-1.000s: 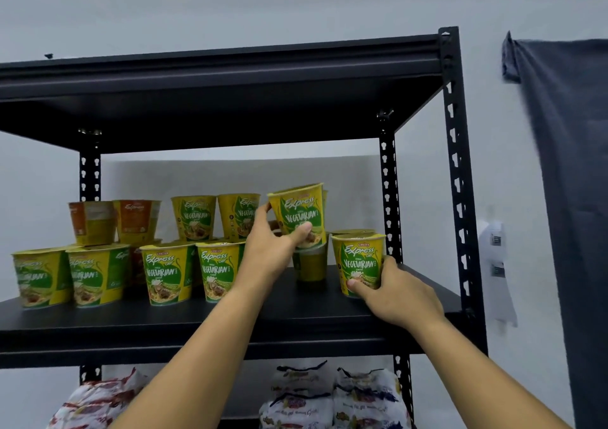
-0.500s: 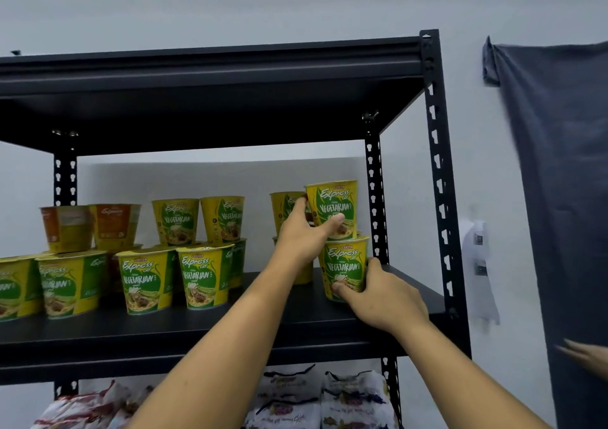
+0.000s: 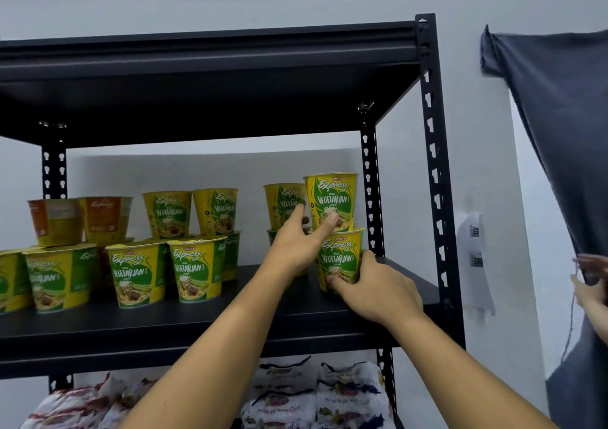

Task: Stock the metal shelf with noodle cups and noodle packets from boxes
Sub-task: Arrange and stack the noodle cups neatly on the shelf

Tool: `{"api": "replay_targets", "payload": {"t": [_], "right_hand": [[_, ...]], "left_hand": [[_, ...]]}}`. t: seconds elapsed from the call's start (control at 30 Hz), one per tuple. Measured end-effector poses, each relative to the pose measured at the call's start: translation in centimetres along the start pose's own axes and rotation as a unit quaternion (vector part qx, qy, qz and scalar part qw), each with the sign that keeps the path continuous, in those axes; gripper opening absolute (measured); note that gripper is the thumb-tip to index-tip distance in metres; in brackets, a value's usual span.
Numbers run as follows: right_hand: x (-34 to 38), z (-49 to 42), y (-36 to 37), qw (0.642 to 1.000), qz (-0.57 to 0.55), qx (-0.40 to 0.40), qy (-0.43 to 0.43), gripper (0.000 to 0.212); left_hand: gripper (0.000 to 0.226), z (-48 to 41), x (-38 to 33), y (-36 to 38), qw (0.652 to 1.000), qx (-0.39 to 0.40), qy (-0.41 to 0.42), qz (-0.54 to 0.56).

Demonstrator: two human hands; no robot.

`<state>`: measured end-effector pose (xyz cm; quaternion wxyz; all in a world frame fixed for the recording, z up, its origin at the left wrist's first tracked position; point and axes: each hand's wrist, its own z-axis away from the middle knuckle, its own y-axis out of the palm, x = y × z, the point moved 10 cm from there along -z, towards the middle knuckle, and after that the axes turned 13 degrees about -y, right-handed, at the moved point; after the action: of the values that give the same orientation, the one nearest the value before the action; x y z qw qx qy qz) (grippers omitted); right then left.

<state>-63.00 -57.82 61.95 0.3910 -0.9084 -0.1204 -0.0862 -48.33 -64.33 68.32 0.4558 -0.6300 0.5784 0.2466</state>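
Noodle cups fill the middle board of the black metal shelf [image 3: 210, 323], which takes up most of my view; noodle packets [image 3: 348, 395] lie on the board beneath it. Along the middle board the yellow-and-green vegetarian cups stand in two tiers, with a pair of orange cups [image 3: 82, 219] at the upper left of the row. At the right end, beside the rear upright, I have a two-cup stack on the go.

My right hand [image 3: 378, 288] wraps the lower vegetarian cup [image 3: 340, 259] near its base, fingers closed round it and pinning it to the board. My left hand [image 3: 296, 247] is on the upper vegetarian cup [image 3: 330, 201], thumb pressed to its front; the other fingers reach round the left side, so I cannot tell how firmly it is held.

I judge this step to be seating the upper cup squarely on the lower one's lid. To do it well I would keep the base hand steady, centre the top cup, check it sits level, then release the top hand first so any wobble shows.
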Motion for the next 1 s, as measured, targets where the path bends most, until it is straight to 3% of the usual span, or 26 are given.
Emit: {"api": "replay_targets", "payload": {"t": [0.13, 0.37, 0.63, 1.0], "right_hand": [[0.2, 0.1, 0.0, 1.0, 0.004, 0.009, -0.004, 0.062], [-0.1, -0.1, -0.3, 0.998, -0.022, 0.058, -0.031, 0.052], [-1.1, 2.9, -1.0, 0.984, 0.11, 0.132, -0.037, 0.069], [0.2, 4.2, -2.1, 0.983, 0.157, 0.001, -0.092, 0.056]], "left_hand": [[0.075, 0.7, 3.1, 0.5, 0.998, 0.049, -0.042, 0.005], [0.066, 0.9, 5.2, 1.8, 0.992, 0.096, -0.07, -0.037], [0.059, -0.1, 5.2, 3.0, 0.99, 0.107, -0.082, -0.044], [0.068, -1.6, 4.2, 6.6, 0.987, 0.124, -0.086, -0.053]]}}
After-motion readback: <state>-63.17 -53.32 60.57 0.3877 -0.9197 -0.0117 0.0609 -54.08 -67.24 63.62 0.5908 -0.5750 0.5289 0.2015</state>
